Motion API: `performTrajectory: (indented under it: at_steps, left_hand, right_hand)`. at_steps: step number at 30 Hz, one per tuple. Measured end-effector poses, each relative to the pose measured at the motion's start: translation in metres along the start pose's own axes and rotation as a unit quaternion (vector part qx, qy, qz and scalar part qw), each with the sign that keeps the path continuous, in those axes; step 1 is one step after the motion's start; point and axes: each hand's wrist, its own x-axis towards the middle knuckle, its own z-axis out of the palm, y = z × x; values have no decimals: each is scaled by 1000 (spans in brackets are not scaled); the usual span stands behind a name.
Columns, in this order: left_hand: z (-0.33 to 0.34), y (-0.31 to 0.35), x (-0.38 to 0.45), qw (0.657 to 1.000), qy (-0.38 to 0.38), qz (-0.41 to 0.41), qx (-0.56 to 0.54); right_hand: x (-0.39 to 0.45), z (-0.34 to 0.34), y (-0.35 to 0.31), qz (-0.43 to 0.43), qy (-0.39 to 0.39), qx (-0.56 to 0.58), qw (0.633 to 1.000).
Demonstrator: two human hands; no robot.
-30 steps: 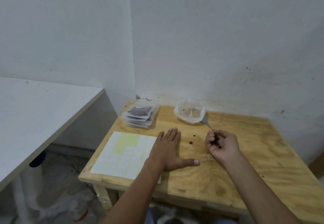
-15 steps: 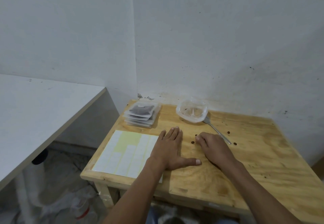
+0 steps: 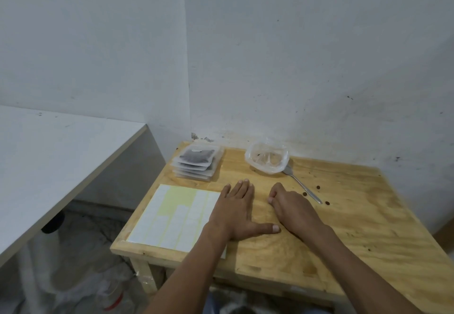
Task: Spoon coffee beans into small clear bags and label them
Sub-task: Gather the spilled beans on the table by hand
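Note:
My left hand (image 3: 235, 210) lies flat on the wooden table (image 3: 356, 235), fingers spread, partly over the right edge of a label sheet (image 3: 172, 215). Just to its right, my right hand (image 3: 292, 208) rests palm down with curled fingertips pressed to the wood; what is under them is hidden. A crumpled clear bag (image 3: 266, 158) with a few beans stands at the back. A metal spoon (image 3: 303, 188) lies beside it, with loose coffee beans (image 3: 318, 187) around the handle. Several filled, labelled bags (image 3: 196, 163) are stacked at the back left.
A white desk (image 3: 49, 154) stands to the left, separated from the table by a gap. White walls close off the back and right. Plastic sheeting and a bottle with a red band (image 3: 111, 299) lie on the floor under the desk.
My right hand turned from a cupped, palm-up pose near the spoon to palm down, then slid left over two loose beans near my left hand. The left hand stayed put.

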Motion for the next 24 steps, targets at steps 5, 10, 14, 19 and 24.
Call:
performTrajectory:
  at_steps: [5, 10, 14, 19, 24]
  left_hand:
    - [0, 1, 0, 1000, -5, -3, -4]
    - [-1, 1, 0, 1000, -5, -2, 0]
    - [1, 0, 1, 1000, 2, -3, -3]
    - [2, -1, 2, 1000, 4, -1, -6]
    - [3, -2, 2, 1000, 5, -2, -7]
  right_hand:
    - [3, -15, 1, 206, 36, 570, 794]
    - [6, -25, 13, 260, 6, 857, 445]
    - [9, -24, 19, 279, -1, 802, 529]
    - [19, -21, 25, 268, 31, 531, 804]
    - [23, -11, 23, 93, 79, 128, 984]
